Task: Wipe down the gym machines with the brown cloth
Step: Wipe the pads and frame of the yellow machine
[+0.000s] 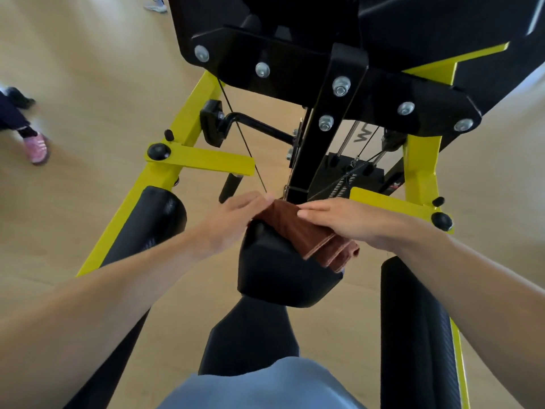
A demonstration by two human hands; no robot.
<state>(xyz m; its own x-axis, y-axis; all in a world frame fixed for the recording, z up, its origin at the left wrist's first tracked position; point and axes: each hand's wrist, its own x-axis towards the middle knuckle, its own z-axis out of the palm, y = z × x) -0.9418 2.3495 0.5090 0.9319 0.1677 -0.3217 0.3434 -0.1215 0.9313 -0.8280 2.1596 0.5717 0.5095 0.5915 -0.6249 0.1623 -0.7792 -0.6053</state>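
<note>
Head view, looking down along a gym machine [188, 119] with a yellow steel frame and black padding. The wooden floor [88, 69] occupies the widest area, open and bare on both sides of the frame. At the far left edge, a person's leg in dark trousers with a pink shoe [38, 147] stands well apart from the machine; a pale shoe [154, 2] is cut by the upper edge. Above, a black bolted bracket [324, 84] spans between the yellow uprights, with the weight stack [356, 175] and cables behind it. Two black roller pads flank the centre: the left roller [156, 222] and the right roller [413, 335], each leaving a strip of open floor between itself and the central black seat pad [280, 276].

The brown cloth [298, 231], folded in layers, lies across the far upper corner of the seat pad, its loose end overhanging the pad's right edge. The left hand [233, 219] grips the cloth's far left corner between thumb and fingers at the pad edge. The right hand [348, 221] lies flat, fingers extended and pressed on the cloth, not curled around it. A light blue garment [250, 385] fills the lower edge.
</note>
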